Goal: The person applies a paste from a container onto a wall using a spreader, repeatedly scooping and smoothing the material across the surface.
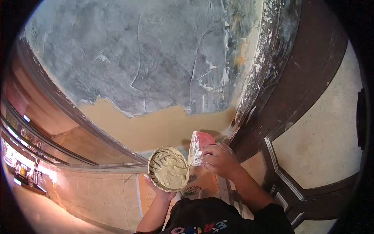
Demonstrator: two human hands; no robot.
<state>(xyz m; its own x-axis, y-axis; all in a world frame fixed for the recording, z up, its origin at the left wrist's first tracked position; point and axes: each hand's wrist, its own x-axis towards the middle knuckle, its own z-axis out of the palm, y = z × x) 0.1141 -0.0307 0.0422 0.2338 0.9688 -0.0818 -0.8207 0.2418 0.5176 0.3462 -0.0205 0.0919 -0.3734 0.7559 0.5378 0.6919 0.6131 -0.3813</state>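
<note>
My left hand (161, 193) is closed under and around the side of a round bowl (150, 180), most of its fingers hidden by it. Thick beige paste (170, 168) fills the bowl, its surface ridged and smeared. Just right of the bowl's rim, my right hand (221, 160) grips a red plastic spreader (205, 139). Pale paste coats the spreader's left face and edge. Beyond both hands stands a wall panel: a smooth beige band (156, 126) runs along its bottom, under a mottled blue-grey surface (117, 50) with a ragged lower edge.
Dark frame trim (307, 66) with white smears borders the panel on the right. Farther right is a pale inset panel (321, 132). Floor tiles (105, 191) and an orange printed sheet (146, 197) lie below. Shelves and bright light show at far left.
</note>
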